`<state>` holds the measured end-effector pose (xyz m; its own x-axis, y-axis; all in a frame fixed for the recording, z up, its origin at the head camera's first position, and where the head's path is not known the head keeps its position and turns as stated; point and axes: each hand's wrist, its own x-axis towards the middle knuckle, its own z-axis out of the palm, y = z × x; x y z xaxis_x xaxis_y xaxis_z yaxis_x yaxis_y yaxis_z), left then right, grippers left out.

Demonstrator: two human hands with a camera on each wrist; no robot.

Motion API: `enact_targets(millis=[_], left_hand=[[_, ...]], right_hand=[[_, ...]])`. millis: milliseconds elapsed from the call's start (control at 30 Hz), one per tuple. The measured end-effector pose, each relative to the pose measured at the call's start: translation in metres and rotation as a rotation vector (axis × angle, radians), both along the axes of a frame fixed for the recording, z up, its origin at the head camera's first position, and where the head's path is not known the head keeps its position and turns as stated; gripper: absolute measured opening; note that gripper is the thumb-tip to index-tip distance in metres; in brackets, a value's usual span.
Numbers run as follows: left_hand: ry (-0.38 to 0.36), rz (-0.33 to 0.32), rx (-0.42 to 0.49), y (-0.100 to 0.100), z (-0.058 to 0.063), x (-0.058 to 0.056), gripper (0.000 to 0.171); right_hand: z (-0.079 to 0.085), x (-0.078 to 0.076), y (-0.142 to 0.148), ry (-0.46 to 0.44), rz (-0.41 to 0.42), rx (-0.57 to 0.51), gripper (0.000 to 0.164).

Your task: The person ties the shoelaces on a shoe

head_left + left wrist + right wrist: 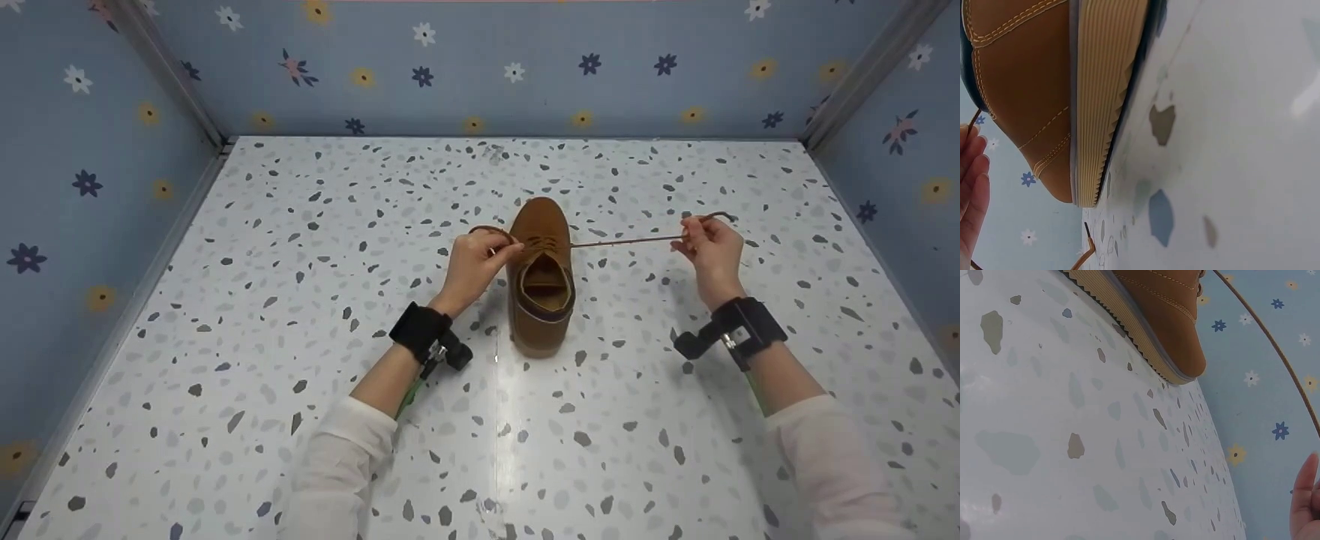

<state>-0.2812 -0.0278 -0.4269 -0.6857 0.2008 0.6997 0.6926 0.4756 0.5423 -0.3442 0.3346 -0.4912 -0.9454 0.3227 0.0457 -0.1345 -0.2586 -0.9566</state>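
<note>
A brown lace-up shoe (541, 330) stands upright on the table, toe pointing away from me. My left hand (474, 266) is at the left side of its lacing, pinching a brown shoelace between thumb and fingers; a loop of that lace curves over the fingers. Out to the right, my right hand (712, 251) pinches the other shoelace (626, 241), which runs taut from the eyelets to the fingertips, its short end sticking out beyond them. The left wrist view shows the shoe's tan ribbed sole (1107, 101) and a lace tip (1088, 242) hanging near the table.
The shoe rests on a white speckled table (337, 450). Blue flowered panels (480, 67) enclose it at the back, left and right. Black camera straps (750, 330) circle both wrists.
</note>
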Motion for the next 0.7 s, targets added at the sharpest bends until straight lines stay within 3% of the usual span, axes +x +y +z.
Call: enact_targets(millis=[100,333,433,533,700], left_hand=[[-0.011,-0.006,0.004,-0.001,-0.002,-0.001,0.014],[-0.008,0.001,0.015,0.0,-0.021,-0.015,0.014],[0.017,0.001,0.025,0.0,-0.015,-0.011,0.013],[0.028,-0.014,0.046,0.0,-0.001,-0.001,0.012],[0.0,-0.028,0.044,0.0,0.004,-0.002,0.012]], right_hand=[[0.0,0.001,0.0,0.01,-0.005,-0.003,0.034],[-0.001,0.001,-0.001,0.022,-0.014,-0.021,0.033],[-0.002,-0.001,-0.002,0.014,-0.014,-0.011,0.035],[-0.002,-0.001,-0.002,0.009,-0.018,0.005,0.036],[-0.001,-0.001,-0.004,0.014,-0.022,0.013,0.036]])
